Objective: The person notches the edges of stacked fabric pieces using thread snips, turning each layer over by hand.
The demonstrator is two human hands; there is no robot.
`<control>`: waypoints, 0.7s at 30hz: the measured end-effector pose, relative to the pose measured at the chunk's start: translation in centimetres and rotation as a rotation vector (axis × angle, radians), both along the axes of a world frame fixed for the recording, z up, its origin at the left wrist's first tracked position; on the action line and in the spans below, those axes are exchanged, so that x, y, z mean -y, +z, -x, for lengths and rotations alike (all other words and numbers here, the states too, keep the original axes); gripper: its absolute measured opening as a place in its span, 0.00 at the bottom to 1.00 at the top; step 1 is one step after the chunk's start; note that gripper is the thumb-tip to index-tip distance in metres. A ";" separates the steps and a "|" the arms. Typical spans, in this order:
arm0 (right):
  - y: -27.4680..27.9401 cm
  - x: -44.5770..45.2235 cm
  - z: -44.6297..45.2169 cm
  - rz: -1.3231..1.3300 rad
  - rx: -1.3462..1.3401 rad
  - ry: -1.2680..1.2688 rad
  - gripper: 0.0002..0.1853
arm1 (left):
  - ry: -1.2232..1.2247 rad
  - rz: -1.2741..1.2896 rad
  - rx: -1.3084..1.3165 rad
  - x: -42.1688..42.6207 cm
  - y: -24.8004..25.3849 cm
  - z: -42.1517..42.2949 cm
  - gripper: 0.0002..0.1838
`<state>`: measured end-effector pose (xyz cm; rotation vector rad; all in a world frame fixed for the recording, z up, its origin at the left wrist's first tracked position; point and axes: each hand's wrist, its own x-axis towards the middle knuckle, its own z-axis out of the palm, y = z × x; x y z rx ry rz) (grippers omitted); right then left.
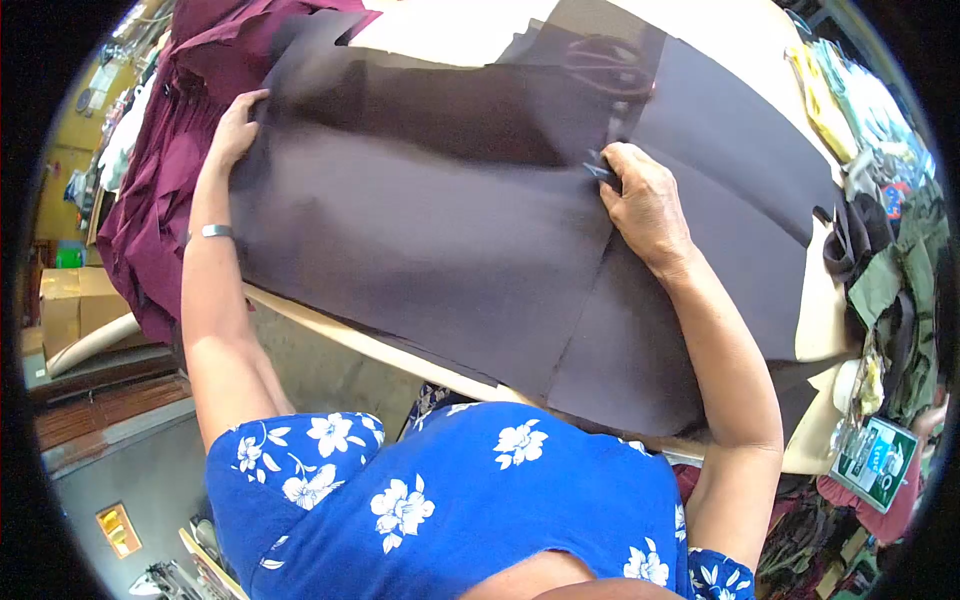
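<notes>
A large sheet of dark brown-grey fabric [420,230] spreads across the table in front of me. At its far left edge, my left hand [238,128] has its fingers closed on the cloth. Farther right, my right hand [645,200] pinches the sheet near its right edge. A small bluish-grey bit shows at those fingertips, too blurred to name. Under and beside this sheet lies more dark fabric [720,180]. Beyond my right hand is a pair of scissors [605,65] with dark looped handles, blurred against the cloth.
Maroon fabric [150,210] is heaped along the left side. The pale table [440,30] shows at the back and along its near edge. Cloth bundles [895,290] and a green-and-white packet [875,465] crowd the right. A cardboard box [85,305] stands at left.
</notes>
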<state>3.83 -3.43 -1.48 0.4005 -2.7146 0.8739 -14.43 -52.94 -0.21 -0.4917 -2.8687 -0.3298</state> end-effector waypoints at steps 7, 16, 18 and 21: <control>0.5 0.8 -0.3 -0.137 0.106 -0.091 0.12 | 0.140 0.137 -0.036 0.3 -1.2 -0.3 0.30; 0.2 1.4 1.0 -0.191 0.102 -0.087 0.08 | 0.361 0.334 -0.083 0.0 -1.4 -0.8 0.30; 0.5 1.5 0.9 -0.196 0.123 -0.110 0.07 | 0.512 0.544 -0.211 -5.0 0.0 -2.7 0.25; -0.1 1.4 1.1 -0.189 0.069 -0.108 0.06 | -0.019 0.213 -0.294 -12.1 0.7 -3.2 0.24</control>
